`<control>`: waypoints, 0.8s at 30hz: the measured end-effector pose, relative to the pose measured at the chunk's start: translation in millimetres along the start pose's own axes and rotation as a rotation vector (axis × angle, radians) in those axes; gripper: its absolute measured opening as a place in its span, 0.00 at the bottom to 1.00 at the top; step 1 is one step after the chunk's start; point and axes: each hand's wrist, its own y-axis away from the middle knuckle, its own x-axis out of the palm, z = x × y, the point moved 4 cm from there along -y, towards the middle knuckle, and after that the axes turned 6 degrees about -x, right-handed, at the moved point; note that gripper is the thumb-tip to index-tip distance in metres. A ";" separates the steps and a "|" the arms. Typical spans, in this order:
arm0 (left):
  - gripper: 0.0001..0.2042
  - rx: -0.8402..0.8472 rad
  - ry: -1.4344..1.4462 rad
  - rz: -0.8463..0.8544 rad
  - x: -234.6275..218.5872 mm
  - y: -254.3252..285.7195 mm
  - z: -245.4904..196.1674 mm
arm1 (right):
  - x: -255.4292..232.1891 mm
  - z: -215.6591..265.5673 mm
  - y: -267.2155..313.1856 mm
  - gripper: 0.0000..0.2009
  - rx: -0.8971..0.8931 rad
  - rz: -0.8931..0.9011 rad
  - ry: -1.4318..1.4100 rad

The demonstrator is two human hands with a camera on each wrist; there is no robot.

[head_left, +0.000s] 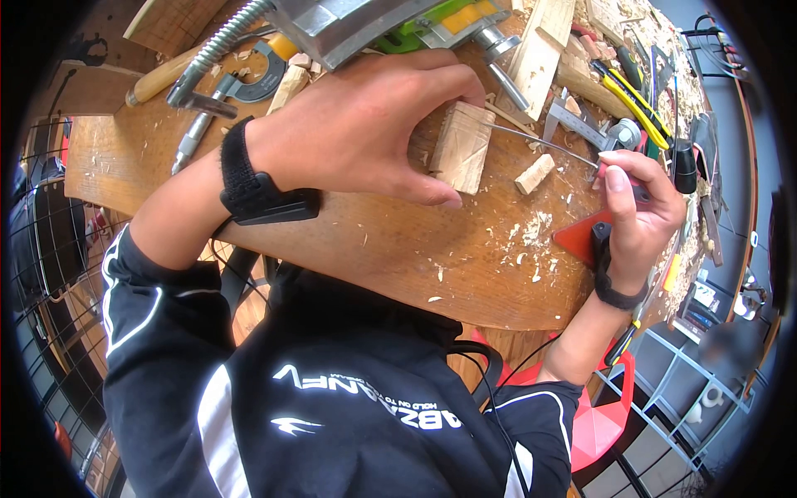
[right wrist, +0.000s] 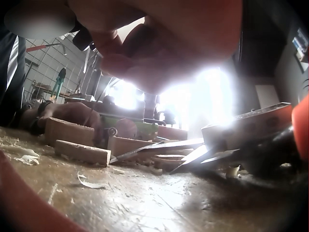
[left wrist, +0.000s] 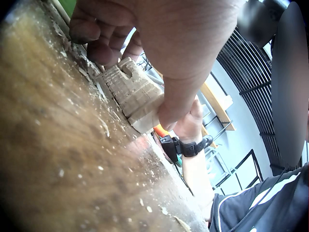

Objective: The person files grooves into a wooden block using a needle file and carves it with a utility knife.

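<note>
A pale wooden block (head_left: 462,148) with lines across its face lies on the workbench. My left hand (head_left: 349,124) holds it between the thumb at its near end and the fingers at its far end. In the left wrist view the block (left wrist: 135,94) shows a notch in its top and rows of ridges. My right hand (head_left: 643,199) pinches a thin metal rod (head_left: 540,139) between thumb and forefinger. The rod points left, and its far tip is right at the block's upper right edge. Its handle end is hidden in my palm. A small wood offcut (head_left: 534,174) lies between the hands.
A metal vise (head_left: 332,29) stands behind my left hand, beside a micrometer (head_left: 257,75). Calipers (head_left: 577,124), yellow-handled pliers (head_left: 635,104) and wood strips lie at the back right. An orange-red triangular piece (head_left: 581,238) sits by my right wrist. Shavings (head_left: 531,236) dot the workbench (head_left: 374,249).
</note>
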 end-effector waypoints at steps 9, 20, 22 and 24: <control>0.36 0.004 0.000 -0.008 0.2 0.4 0.2 | -2.9 -5.3 0.6 0.07 -0.035 0.033 0.058; 0.36 0.023 -0.010 -0.026 0.6 0.5 0.5 | 1.5 -1.0 -0.8 0.07 -0.005 0.033 0.067; 0.37 0.008 -0.005 -0.014 0.4 0.3 -0.1 | 4.1 0.0 -2.1 0.07 -0.025 0.061 0.112; 0.37 -0.007 -0.001 -0.002 0.7 0.2 0.2 | 4.4 -0.7 -2.2 0.07 -0.046 0.089 0.157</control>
